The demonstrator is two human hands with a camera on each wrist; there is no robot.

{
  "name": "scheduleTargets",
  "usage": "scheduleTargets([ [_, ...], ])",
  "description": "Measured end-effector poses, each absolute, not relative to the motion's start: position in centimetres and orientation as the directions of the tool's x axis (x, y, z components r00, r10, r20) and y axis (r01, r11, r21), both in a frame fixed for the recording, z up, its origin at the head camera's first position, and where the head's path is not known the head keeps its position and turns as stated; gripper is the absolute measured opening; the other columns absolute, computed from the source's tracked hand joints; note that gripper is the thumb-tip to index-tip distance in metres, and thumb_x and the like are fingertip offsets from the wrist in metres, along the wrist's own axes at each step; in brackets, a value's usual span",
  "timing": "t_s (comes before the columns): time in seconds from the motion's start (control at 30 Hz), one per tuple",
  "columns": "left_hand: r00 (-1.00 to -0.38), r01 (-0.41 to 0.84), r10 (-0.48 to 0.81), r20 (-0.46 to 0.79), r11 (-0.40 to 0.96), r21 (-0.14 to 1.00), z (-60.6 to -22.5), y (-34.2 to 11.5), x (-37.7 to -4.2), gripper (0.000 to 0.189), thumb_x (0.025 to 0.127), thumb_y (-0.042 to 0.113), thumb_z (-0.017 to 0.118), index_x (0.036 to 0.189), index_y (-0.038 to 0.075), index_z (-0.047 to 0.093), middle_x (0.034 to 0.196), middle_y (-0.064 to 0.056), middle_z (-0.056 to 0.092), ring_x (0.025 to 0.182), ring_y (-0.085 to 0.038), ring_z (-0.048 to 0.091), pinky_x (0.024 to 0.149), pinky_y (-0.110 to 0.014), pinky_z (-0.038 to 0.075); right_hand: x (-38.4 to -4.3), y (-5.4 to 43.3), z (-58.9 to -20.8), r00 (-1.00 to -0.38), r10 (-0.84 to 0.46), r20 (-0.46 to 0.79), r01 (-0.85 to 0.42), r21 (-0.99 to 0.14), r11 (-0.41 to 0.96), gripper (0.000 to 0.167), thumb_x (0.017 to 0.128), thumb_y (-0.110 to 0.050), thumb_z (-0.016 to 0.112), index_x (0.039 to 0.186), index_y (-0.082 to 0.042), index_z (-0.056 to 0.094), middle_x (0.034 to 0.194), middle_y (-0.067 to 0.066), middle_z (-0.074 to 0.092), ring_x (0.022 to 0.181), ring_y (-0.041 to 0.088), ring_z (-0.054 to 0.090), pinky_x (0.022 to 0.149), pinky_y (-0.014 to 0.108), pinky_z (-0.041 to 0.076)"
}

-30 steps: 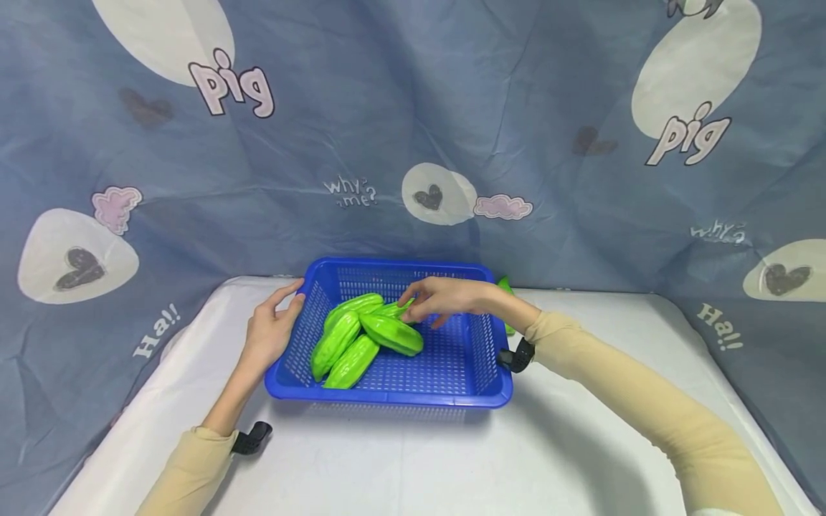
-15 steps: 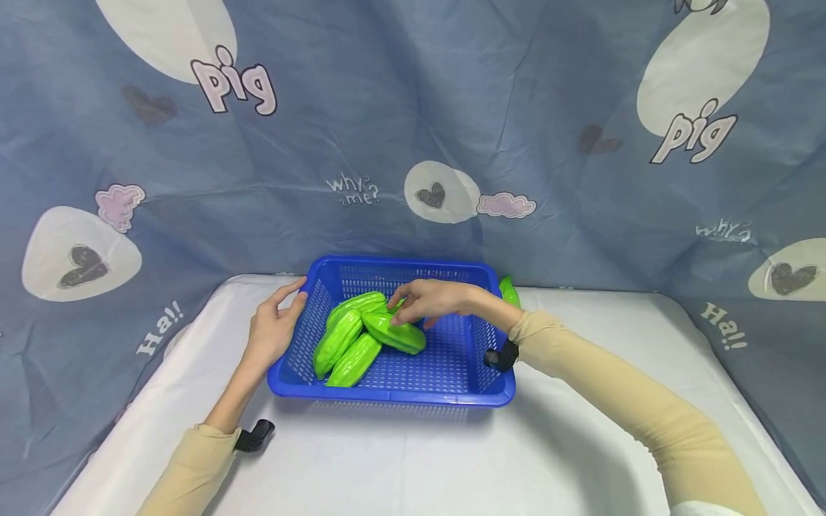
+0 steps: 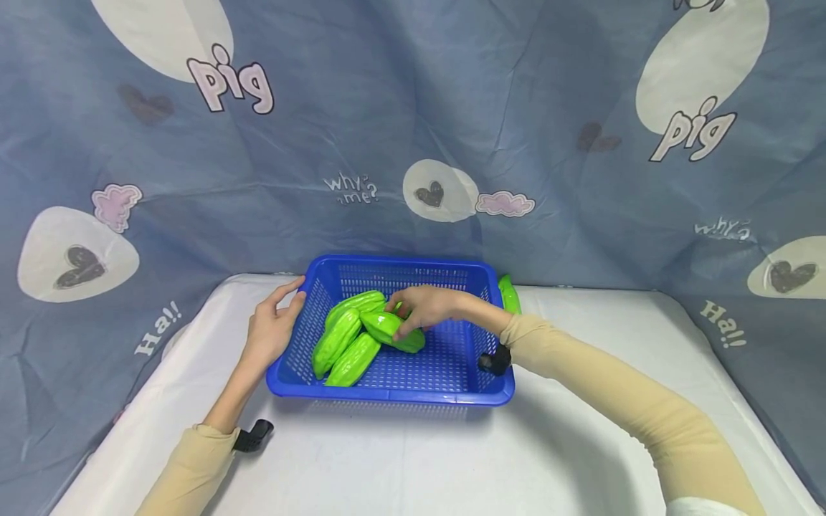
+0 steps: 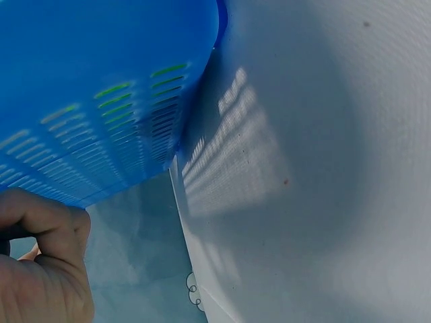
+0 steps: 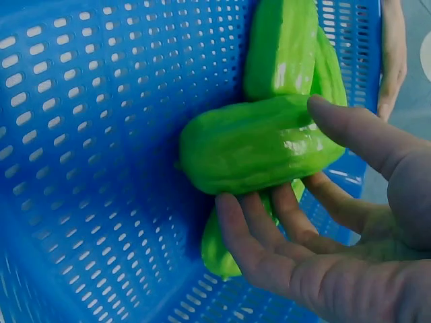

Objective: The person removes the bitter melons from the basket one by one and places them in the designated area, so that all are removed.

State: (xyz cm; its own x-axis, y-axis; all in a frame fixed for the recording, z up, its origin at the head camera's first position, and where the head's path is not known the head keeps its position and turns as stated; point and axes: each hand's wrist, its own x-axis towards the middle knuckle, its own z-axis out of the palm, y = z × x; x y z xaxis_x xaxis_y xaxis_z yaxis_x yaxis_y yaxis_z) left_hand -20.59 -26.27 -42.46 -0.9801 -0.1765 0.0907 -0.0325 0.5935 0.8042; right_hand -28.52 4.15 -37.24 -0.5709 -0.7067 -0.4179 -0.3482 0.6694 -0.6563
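A blue plastic basket (image 3: 393, 395) with slotted walls stands on the white table, with several glossy green ribbed gourds (image 3: 337, 345) heaped in its left half. My right hand (image 3: 427, 304) reaches in over the right rim and grips one gourd (image 5: 249, 145) lying across the heap. In the right wrist view its thumb (image 5: 337, 121) lies on top of that gourd, with the other fingers along the underside. At the basket's left rim, my left hand (image 3: 269, 328) holds on from outside. Its curled finger (image 4: 47, 219) meets the basket's outer wall in the left wrist view; the fingertips are partly hidden.
Another green gourd (image 3: 510, 294) lies outside the basket, behind its right wall and partly hidden. A blue printed cloth (image 3: 361, 129) hangs behind the table. White tabletop (image 3: 581, 322) stretches to the right and in front of the basket.
My right hand has moved slightly left and its fingers have closed around the uppermost gourd. The left hand has stayed at the rim. More of the gourd outside the basket shows.
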Motion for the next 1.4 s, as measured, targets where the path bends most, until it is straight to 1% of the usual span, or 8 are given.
scheduleTargets([
  [0.17, -0.980, -0.029, -0.175, 0.094, 0.597, 0.802, -42.4, -26.2, -20.5, 0.055, 0.113, 0.051, 0.052, 0.160, 0.024, 0.054, 0.088, -0.018, 0.083, 0.056, -0.006, 0.063, 0.054, -0.029, 0.048, -28.3, 4.0, -37.4, -0.583, -0.707, -0.400, -0.402, -0.614, 0.679, 0.065, 0.096, -0.022, 0.083, 0.153, -0.008, 0.055, 0.153, 0.020, 0.063, 0.146, 0.033, 0.057, 0.104, 0.035, 0.059],
  [0.27, -0.981, -0.033, -0.174, 0.091, 0.601, 0.798, -42.5, -26.2, -20.5, 0.055, 0.113, 0.052, 0.051, 0.160, 0.024, 0.054, 0.090, -0.017, 0.083, 0.057, -0.006, 0.064, 0.056, -0.029, 0.049, -28.3, 4.0, -37.5, -0.588, -0.702, -0.402, -0.399, -0.611, 0.684, 0.064, 0.097, -0.023, 0.083, 0.153, -0.010, 0.055, 0.153, 0.019, 0.063, 0.146, 0.033, 0.057, 0.107, 0.037, 0.057],
  [0.33, -0.980, -0.035, -0.177, 0.090, 0.603, 0.797, -42.6, -26.2, -20.5, 0.055, 0.113, 0.052, 0.051, 0.160, 0.025, 0.054, 0.088, -0.016, 0.083, 0.056, -0.007, 0.063, 0.056, -0.029, 0.048, -28.3, 4.0, -37.5, -0.589, -0.701, -0.402, -0.390, -0.618, 0.682, 0.064, 0.097, -0.023, 0.083, 0.153, -0.010, 0.055, 0.153, 0.019, 0.062, 0.146, 0.033, 0.056, 0.106, 0.037, 0.058],
  [0.53, -0.979, -0.038, -0.182, 0.092, 0.605, 0.796, -42.6, -26.2, -20.5, 0.055, 0.112, 0.053, 0.051, 0.160, 0.025, 0.054, 0.093, -0.019, 0.083, 0.058, -0.007, 0.065, 0.058, -0.029, 0.049, -28.1, 4.0, -37.5, -0.588, -0.695, -0.413, -0.332, -0.660, 0.673, 0.065, 0.097, -0.023, 0.082, 0.154, -0.009, 0.053, 0.154, 0.021, 0.060, 0.142, 0.033, 0.059, 0.096, 0.042, 0.062],
  [0.77, -0.978, -0.043, -0.189, 0.091, 0.606, 0.794, -42.5, -26.2, -20.3, 0.055, 0.112, 0.053, 0.050, 0.160, 0.026, 0.054, 0.100, -0.021, 0.083, 0.061, -0.006, 0.066, 0.062, -0.029, 0.049, -28.0, 4.0, -37.4, -0.584, -0.686, -0.434, -0.276, -0.689, 0.670, 0.067, 0.098, -0.027, 0.081, 0.155, -0.010, 0.052, 0.158, 0.022, 0.056, 0.142, 0.034, 0.059, 0.095, 0.045, 0.063],
  [0.87, -0.977, -0.045, -0.192, 0.090, 0.604, 0.796, -42.6, -26.2, -20.3, 0.054, 0.113, 0.052, 0.051, 0.160, 0.025, 0.055, 0.098, -0.021, 0.083, 0.060, -0.007, 0.066, 0.061, -0.029, 0.049, -28.1, 4.0, -37.4, -0.575, -0.688, -0.442, -0.245, -0.710, 0.660, 0.066, 0.099, -0.028, 0.080, 0.156, -0.010, 0.051, 0.161, 0.023, 0.053, 0.145, 0.035, 0.057, 0.094, 0.046, 0.064],
  [1.07, -0.977, -0.032, -0.186, 0.101, 0.602, 0.798, -42.5, -26.3, -20.4, 0.055, 0.113, 0.051, 0.051, 0.160, 0.024, 0.055, 0.082, -0.013, 0.082, 0.055, -0.007, 0.062, 0.055, -0.029, 0.048, -28.0, 4.1, -37.2, -0.565, -0.693, -0.448, -0.179, -0.753, 0.633, 0.068, 0.100, -0.029, 0.078, 0.157, -0.009, 0.048, 0.164, 0.024, 0.050, 0.145, 0.037, 0.058, 0.094, 0.049, 0.064],
  [1.4, -0.978, -0.035, -0.185, 0.099, 0.607, 0.794, -42.4, -26.2, -20.5, 0.054, 0.113, 0.051, 0.051, 0.160, 0.025, 0.055, 0.078, -0.010, 0.081, 0.055, -0.007, 0.062, 0.056, -0.030, 0.047, -28.5, 5.1, -35.8, -0.544, -0.711, -0.445, -0.142, -0.787, 0.601, 0.071, 0.104, -0.032, 0.071, 0.164, -0.009, 0.040, 0.154, 0.018, 0.059, 0.140, 0.032, 0.062, 0.104, 0.055, 0.060],
])
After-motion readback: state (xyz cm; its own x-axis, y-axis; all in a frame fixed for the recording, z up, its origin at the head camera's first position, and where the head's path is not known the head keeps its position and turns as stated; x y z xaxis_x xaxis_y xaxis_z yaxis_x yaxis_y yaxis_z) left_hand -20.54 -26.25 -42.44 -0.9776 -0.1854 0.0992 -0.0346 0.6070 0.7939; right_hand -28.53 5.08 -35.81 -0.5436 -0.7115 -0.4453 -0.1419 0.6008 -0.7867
